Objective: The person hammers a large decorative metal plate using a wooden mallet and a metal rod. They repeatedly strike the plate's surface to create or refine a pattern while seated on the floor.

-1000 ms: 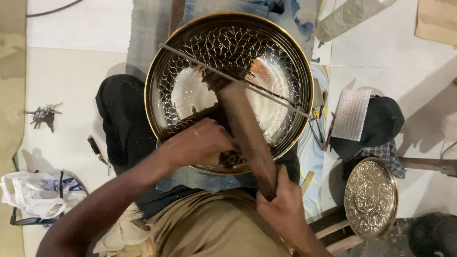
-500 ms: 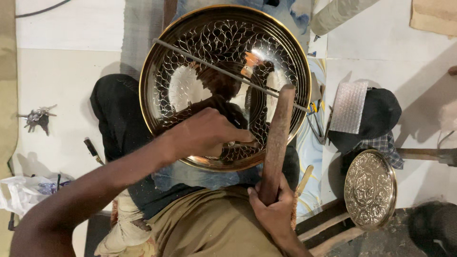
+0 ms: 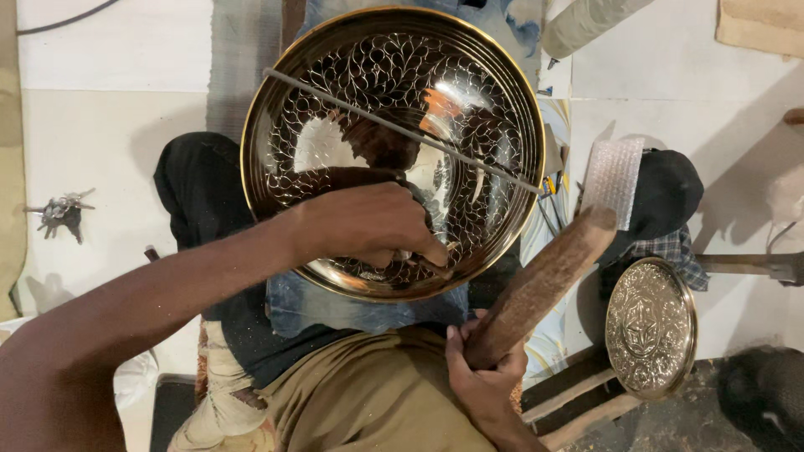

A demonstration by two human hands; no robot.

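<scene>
A large round brass tray [image 3: 394, 100] with a fine engraved leaf pattern lies in front of the person, on blue cloth [image 3: 335, 305] over the lap. The left hand [image 3: 368, 226] rests on the near part of the tray, with the fingers curled tightly around a small tool [image 3: 435, 264] whose tip touches the metal near the lower rim. I cannot tell what kind of tool it is, because the fingers hide most of it.

The right hand [image 3: 486, 368] is below and to the right of the left hand, close to the body and apart from the tray. It grips the lower end of a thick wooden mallet [image 3: 544, 285]. The mallet points up and to the right from this hand, and its far end is just outside the rim of the tray, not touching it.

A thin straight metal rod [image 3: 402, 130] lies across the tray, beyond the left hand, from the upper left rim to the right rim.

To the right of the right hand a smaller round embossed metal plate [image 3: 649, 326] lies on the floor. Above it, to the right of the mallet, there is a piece of bubble wrap [image 3: 613, 172] and a dark cloth [image 3: 666, 197]. Far to the left of the left arm, a bunch of keys [image 3: 59, 213] lies on the pale floor [image 3: 109, 125].
</scene>
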